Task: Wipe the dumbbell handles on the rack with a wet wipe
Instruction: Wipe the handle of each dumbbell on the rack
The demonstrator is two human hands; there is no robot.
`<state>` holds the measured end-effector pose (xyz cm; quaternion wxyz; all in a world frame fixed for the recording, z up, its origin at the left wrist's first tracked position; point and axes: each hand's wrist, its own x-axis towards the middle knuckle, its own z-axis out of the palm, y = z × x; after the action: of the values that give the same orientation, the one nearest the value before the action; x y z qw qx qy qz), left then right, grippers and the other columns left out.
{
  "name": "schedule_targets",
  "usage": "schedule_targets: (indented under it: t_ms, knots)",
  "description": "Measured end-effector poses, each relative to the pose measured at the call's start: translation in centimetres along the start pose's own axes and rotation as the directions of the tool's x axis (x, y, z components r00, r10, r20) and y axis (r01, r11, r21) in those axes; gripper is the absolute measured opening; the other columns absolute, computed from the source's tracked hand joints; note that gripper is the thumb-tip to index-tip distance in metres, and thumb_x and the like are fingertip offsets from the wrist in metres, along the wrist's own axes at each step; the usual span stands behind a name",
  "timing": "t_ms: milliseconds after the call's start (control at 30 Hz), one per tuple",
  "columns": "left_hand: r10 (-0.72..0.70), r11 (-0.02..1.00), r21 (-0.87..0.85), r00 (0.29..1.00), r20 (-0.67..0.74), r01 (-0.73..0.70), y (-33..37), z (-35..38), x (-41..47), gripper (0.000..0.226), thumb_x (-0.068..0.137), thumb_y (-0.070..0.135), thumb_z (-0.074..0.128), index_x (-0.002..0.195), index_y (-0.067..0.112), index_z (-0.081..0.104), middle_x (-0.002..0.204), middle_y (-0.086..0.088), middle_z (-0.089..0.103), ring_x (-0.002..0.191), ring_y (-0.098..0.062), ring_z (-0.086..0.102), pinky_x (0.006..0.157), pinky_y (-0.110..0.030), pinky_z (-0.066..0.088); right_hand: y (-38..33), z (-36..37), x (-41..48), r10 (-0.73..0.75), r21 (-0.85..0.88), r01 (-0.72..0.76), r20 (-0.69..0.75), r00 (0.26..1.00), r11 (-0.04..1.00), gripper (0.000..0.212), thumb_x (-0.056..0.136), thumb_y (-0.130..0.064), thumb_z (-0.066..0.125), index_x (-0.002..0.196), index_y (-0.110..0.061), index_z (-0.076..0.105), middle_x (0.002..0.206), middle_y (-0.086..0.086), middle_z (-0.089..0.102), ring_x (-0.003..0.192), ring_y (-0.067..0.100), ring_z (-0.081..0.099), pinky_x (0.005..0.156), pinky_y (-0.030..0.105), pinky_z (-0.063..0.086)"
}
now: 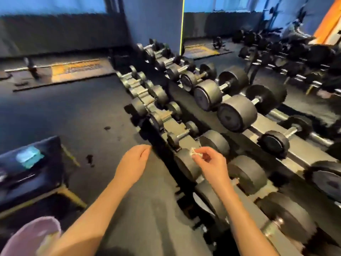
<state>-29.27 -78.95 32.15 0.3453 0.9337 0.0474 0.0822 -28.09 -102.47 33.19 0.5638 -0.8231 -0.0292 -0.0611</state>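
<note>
Pinching small crumpled wet wipe (194,151) in your right hand (208,163) fingertips, just above dumbbell (186,163) on rack's (273,137) near row. Left hand (135,159) loose, fingers straight, holding nothing.

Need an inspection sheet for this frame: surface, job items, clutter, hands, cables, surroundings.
Surface: dark rubber floor, with dark spots near the bench.
Job's things: two-tier rack loaded with dumbbells; small crumpled wipe held over the lower tier, not seen on any handle.
Clutter: teal pack on a black bench; purple container at lower left.
Grippers: right hand pinches the wipe; left hand open, holds nothing, over the floor beside the rack.
Cables: thin yellow line down the pillar edge; cord or stripe, cannot tell.
Surroundings: barbell on a floor platform; further racks at far right, blurred.
</note>
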Motion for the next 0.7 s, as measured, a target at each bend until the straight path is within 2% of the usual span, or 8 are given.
schedule_targets:
  t_ms: [67,133,333,400,533,633,700]
  knots:
    - [-0.122,0.992,0.002,0.986,-0.110,0.123,-2.9,-2.6,-2.8,0.032,0.102,0.025,0.043,0.126,0.014,0.061,0.128,-0.001,0.061,0.119,-0.017,0.053,0.099,-0.026,0.035,-1.5,3.1,-0.6,-0.059,0.038,0.054,0.124,0.991,0.998,0.007,0.084,-0.014,0.070,0.090,-0.018,0.070,0.080,-0.007,0.066,0.072,-0.004,0.058,0.065,0.008,0.043]
    - [-0.212,0.977,-0.005,0.956,-0.202,0.215,-5.6,-5.1,-5.9,0.031,0.101,0.023,0.045,0.124,0.012,0.063,0.126,-0.003,0.063,0.117,-0.019,0.055,0.101,-0.029,0.037,-2.7,6.1,-1.5,-0.093,0.071,0.078,0.231,0.969,0.994,0.005,0.084,-0.016,0.071,0.087,-0.019,0.069,0.080,-0.010,0.066,0.074,-0.005,0.059,0.066,0.007,0.044]
    - [-0.436,0.897,-0.118,0.806,-0.401,0.426,-12.2,-11.2,-12.5,0.029,0.101,0.018,0.045,0.121,0.009,0.063,0.119,-0.007,0.065,0.111,-0.022,0.058,0.097,-0.034,0.042,-5.9,15.7,-4.7,-0.212,0.120,0.175,0.479,0.852,0.977,0.002,0.084,-0.018,0.071,0.086,-0.017,0.071,0.084,-0.009,0.068,0.077,0.009,0.061,0.070,0.018,0.048]
    - [-0.510,0.859,-0.215,0.751,-0.419,0.464,-14.5,-12.7,-14.1,0.030,0.102,0.018,0.042,0.123,0.011,0.061,0.117,-0.005,0.064,0.108,-0.019,0.057,0.096,-0.036,0.044,-7.0,19.4,-5.9,-0.222,0.131,0.179,0.564,0.795,0.975,0.002,0.084,-0.017,0.071,0.083,-0.019,0.071,0.083,-0.011,0.068,0.076,0.008,0.060,0.069,0.016,0.047]
    - [-0.691,0.723,-0.397,0.597,-0.408,0.566,-20.9,-15.7,-16.7,0.031,0.102,0.019,0.040,0.124,0.011,0.060,0.117,-0.001,0.062,0.107,-0.014,0.054,0.091,-0.027,0.039,-8.7,28.3,-7.5,-0.227,0.110,0.210,0.693,0.685,0.971,0.009,0.082,-0.018,0.070,0.084,-0.027,0.069,0.081,-0.010,0.068,0.077,0.009,0.061,0.070,0.021,0.049]
    - [-0.743,0.665,-0.390,0.513,-0.429,0.637,-27.0,-18.1,-18.3,0.030,0.102,0.025,0.039,0.121,0.018,0.061,0.113,0.001,0.063,0.102,-0.012,0.056,0.080,-0.026,0.041,-9.3,36.4,-8.2,-0.207,0.046,0.263,0.753,0.625,0.964,0.018,0.080,-0.015,0.071,0.094,-0.025,0.068,0.077,-0.004,0.064,0.069,0.010,0.056,0.066,0.022,0.045]
    - [-0.774,0.624,-0.392,0.465,-0.430,0.676,-30.6,-20.2,-19.4,0.031,0.102,0.027,0.039,0.123,0.018,0.060,0.114,0.001,0.063,0.103,-0.013,0.058,0.081,-0.028,0.044,-9.7,42.3,-9.0,-0.181,-0.004,0.304,0.796,0.578,0.953,0.023,0.079,-0.016,0.072,0.101,-0.022,0.069,0.080,-0.004,0.063,0.071,0.010,0.055,0.069,0.023,0.044]
